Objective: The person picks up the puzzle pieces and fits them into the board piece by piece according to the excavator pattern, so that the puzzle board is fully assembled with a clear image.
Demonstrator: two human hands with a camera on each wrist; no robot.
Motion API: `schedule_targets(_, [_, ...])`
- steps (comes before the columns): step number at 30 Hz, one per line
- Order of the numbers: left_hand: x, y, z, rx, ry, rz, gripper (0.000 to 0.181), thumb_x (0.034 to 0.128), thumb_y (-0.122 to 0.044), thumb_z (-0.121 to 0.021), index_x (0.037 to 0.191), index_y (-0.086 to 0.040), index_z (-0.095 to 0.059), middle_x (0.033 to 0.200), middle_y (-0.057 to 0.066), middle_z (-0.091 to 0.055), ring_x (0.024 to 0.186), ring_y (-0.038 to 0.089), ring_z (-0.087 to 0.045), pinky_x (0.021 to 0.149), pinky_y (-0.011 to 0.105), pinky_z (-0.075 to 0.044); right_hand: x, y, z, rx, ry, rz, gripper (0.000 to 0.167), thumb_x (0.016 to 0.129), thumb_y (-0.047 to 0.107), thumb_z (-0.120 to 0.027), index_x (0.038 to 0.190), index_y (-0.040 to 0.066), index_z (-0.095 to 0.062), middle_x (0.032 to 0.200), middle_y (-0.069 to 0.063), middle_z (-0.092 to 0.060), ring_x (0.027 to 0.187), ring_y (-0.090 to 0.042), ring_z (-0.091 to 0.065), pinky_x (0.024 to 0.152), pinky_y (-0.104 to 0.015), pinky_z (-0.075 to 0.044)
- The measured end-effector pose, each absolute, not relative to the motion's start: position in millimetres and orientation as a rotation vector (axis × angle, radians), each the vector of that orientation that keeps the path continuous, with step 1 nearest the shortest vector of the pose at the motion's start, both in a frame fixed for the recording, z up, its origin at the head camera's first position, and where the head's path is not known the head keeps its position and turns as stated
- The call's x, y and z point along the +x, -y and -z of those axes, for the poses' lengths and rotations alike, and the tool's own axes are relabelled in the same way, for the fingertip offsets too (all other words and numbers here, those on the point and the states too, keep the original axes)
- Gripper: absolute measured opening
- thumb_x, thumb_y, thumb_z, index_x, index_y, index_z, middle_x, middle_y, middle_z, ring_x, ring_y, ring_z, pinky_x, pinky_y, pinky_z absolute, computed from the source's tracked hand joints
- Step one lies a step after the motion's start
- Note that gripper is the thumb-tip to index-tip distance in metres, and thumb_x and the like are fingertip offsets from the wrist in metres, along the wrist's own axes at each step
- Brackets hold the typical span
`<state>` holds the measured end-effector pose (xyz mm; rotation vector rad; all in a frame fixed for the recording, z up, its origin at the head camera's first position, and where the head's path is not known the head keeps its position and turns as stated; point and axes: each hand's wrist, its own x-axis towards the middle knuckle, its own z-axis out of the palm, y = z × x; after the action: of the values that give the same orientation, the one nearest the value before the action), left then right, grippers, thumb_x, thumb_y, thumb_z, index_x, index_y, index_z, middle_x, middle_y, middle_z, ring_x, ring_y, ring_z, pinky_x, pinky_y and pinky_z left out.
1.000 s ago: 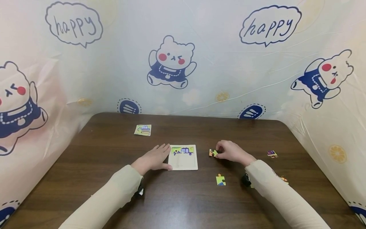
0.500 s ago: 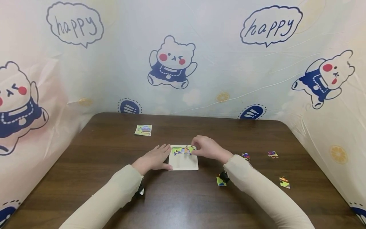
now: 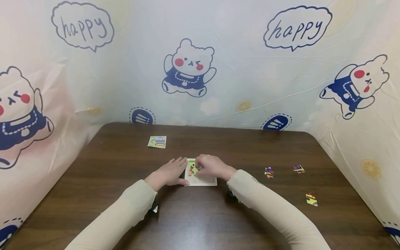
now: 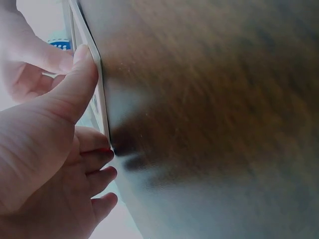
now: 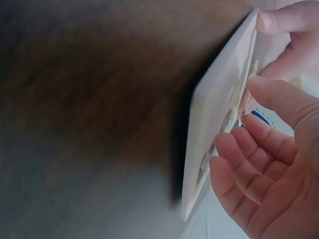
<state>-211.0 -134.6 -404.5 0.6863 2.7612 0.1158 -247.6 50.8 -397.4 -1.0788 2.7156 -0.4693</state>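
Note:
A shallow white puzzle tray [image 3: 207, 181] lies on the table in the head view. Several yellow-green and purple pieces sit along its far side, largely covered by my right hand [image 3: 215, 166]. That hand pinches a small jigsaw piece [image 3: 192, 173], green and orange, over the tray's left part. In the right wrist view the thin piece [image 5: 243, 102] stands tilted between thumb and fingers, just above the tray's surface. My left hand [image 3: 168, 172] rests against the tray's left edge, fingers extended and thumb at the near corner. The left wrist view shows that thumb touching the tray's rim [image 4: 101, 94].
Loose jigsaw pieces lie to the right: a purple-red one [image 3: 269, 172], a purple one [image 3: 299, 169] and an orange-green one [image 3: 311, 199]. Another is mostly hidden under the right wrist. A small picture card [image 3: 157, 142] lies at the back left of the brown table [image 3: 193, 218].
My right hand has carried the jigsaw piece leftward from the table's right side, over the tray's top right corner, to its left part. My left hand has stayed at the tray's edge.

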Motion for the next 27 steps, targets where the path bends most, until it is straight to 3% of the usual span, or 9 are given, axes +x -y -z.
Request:
schedule_targets(18, [-210.5, 135.2, 402.9, 0.699, -2.762, -0.119, 0.087, 0.0829, -0.051, -0.060, 0.141, 0.006, -0.029, 0.147, 0.019, -0.024, 0.135, 0.033, -0.018, 0.108, 0.046, -0.017, -248.3, -47.0, 402.5, -1.060, -2.714, 0.441, 0.022, 0.079, 0.021, -0.074, 0.095, 0.011, -0.063, 0.085, 0.003, -0.054, 0.073, -0.012, -0.047, 0.065, -0.025, -0.042])
schedule_targets(27, [-210.4, 135.8, 402.1, 0.749, -2.765, -0.116, 0.085, 0.0835, -0.050, -0.060, 0.139, 0.008, -0.031, 0.145, 0.021, -0.026, 0.134, 0.035, -0.020, 0.107, 0.047, -0.019, -247.5, -48.3, 402.8, -1.196, -2.730, 0.409, 0.017, 0.078, 0.019, -0.074, 0.092, 0.014, -0.066, 0.081, 0.001, -0.054, 0.067, -0.010, -0.048, 0.057, -0.024, -0.040])
